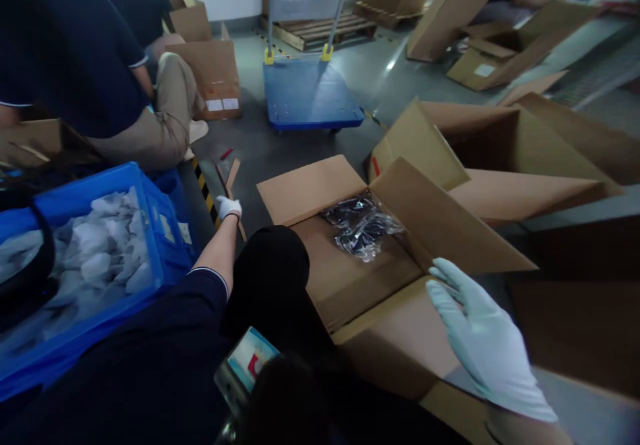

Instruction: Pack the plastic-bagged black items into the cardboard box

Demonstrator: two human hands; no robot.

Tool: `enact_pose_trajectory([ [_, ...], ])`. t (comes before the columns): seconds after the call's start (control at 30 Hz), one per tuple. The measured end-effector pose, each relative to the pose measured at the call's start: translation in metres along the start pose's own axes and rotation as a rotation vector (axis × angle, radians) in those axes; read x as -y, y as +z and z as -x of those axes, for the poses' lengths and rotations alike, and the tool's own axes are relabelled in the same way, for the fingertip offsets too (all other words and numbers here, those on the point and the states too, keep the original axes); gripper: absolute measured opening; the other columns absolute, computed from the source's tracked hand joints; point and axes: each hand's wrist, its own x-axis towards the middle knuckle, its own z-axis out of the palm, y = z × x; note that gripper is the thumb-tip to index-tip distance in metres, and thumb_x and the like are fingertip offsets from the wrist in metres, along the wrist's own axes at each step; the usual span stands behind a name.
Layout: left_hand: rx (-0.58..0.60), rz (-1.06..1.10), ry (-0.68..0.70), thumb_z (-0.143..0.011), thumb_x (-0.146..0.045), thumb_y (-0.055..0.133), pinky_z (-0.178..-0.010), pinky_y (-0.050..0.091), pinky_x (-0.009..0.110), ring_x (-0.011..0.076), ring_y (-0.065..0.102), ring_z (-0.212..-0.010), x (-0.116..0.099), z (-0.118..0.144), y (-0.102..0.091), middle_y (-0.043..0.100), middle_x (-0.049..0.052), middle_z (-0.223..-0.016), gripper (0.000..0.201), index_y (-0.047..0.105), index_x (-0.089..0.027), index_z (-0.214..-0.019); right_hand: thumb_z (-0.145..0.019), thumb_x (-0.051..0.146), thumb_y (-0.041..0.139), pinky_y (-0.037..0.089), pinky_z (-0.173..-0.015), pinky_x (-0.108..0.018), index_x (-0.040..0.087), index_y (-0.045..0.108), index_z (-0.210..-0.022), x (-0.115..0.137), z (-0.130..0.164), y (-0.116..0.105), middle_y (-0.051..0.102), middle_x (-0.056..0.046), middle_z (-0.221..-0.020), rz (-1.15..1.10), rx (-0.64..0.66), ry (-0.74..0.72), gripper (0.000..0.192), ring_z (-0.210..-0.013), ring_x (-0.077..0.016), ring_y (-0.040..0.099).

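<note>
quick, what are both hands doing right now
left hand: gloved, down at the floor by a cardboard strip, grip cannot be told
right hand: gloved, open, empty, over the open carton

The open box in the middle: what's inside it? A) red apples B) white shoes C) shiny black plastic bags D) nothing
C: a small pile of shiny black plastic bags lies on the bottom of the open box, beyond the gloved right hand.

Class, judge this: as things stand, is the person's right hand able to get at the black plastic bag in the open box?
Probably yes: the right hand hovers open beside the open box, flaps spread, nothing covering the black plastic bag.
</note>
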Motion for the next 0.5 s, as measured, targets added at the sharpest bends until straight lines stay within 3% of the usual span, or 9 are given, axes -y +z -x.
enact_pose_trajectory([
  [0.07,-0.05,-0.09,-0.089,-0.08,-0.034,0.084,-0.109,0.032,0.074,0.0538,0.035,-0.143,0.016,0.003,0.011,0.035,0.038,-0.153,0.105,0.021,-0.003,-0.159,-0.092,0.063,0.055,0.054,-0.107,-0.058,0.021,0.063,-0.136,0.001,0.005,-0.002,0.07,-0.015,-0.13,-0.008,0.02,0.002,0.061,-0.113,-0.0329,0.072],
  [0.13,-0.106,-0.146,0.003,-0.083,-0.039,0.082,-0.115,0.027,0.07,0.0523,0.022,-0.15,0.006,0.004,0.021,0.023,0.035,-0.161,0.11,0.014,-0.004,-0.162,-0.094,0.058,0.055,0.054,-0.108,-0.054,0.02,0.063,-0.136,0.0,0.006,-0.003,0.071,-0.015,-0.13,0.001,0.049,-0.02,0.057,-0.114,-0.0306,0.071],
  [0.2,-0.15,-0.195,0.294,-0.091,-0.038,0.072,-0.116,0.03,0.062,0.0479,0.026,-0.148,-0.029,0.007,0.033,0.022,0.031,-0.162,0.097,0.016,-0.005,-0.163,-0.096,0.055,0.053,0.053,-0.11,-0.052,0.017,0.064,-0.135,-0.001,0.005,-0.002,0.07,-0.015,-0.131,0.037,0.079,-0.057,0.055,-0.119,-0.0303,0.069],
  [0.27,-0.089,-0.301,0.719,-0.098,-0.034,0.06,-0.112,0.034,0.059,0.0454,0.034,-0.143,-0.078,0.022,0.051,0.028,0.031,-0.159,0.078,0.025,-0.002,-0.16,-0.098,0.053,0.05,0.052,-0.112,-0.052,0.016,0.065,-0.134,-0.003,0.003,0.0,0.069,-0.016,-0.134,0.088,0.114,-0.102,0.054,-0.125,-0.0309,0.066],
  [0.37,0.272,-0.504,1.256,-0.094,-0.029,0.061,-0.111,0.037,0.052,0.0356,0.046,-0.134,-0.148,0.066,0.094,0.05,0.018,-0.146,0.052,0.053,-0.014,-0.144,-0.1,0.047,0.047,0.052,-0.111,-0.054,0.014,0.065,-0.136,-0.003,0.004,0.006,0.068,-0.016,-0.135,0.183,0.239,-0.146,0.052,-0.125,-0.0317,0.066],
  [0.43,0.591,-0.67,1.367,-0.085,-0.031,0.07,-0.113,0.039,0.045,0.0305,0.054,-0.129,-0.176,0.101,0.135,0.061,0.009,-0.136,0.048,0.064,-0.024,-0.132,-0.101,0.041,0.047,0.053,-0.11,-0.055,0.013,0.063,-0.139,0.0,0.005,0.009,0.067,-0.016,-0.136,0.26,0.37,-0.144,0.05,-0.126,-0.0327,0.065],
  [0.5,0.815,-0.845,1.317,-0.077,-0.033,0.076,-0.112,0.042,0.044,0.0331,0.058,-0.129,-0.188,0.133,0.18,0.064,0.012,-0.134,0.059,0.064,-0.022,-0.134,-0.1,0.035,0.049,0.052,-0.109,-0.056,0.013,0.062,-0.142,0.004,0.005,0.009,0.066,-0.015,-0.139,0.33,0.502,-0.117,0.049,-0.127,-0.034,0.064],
])
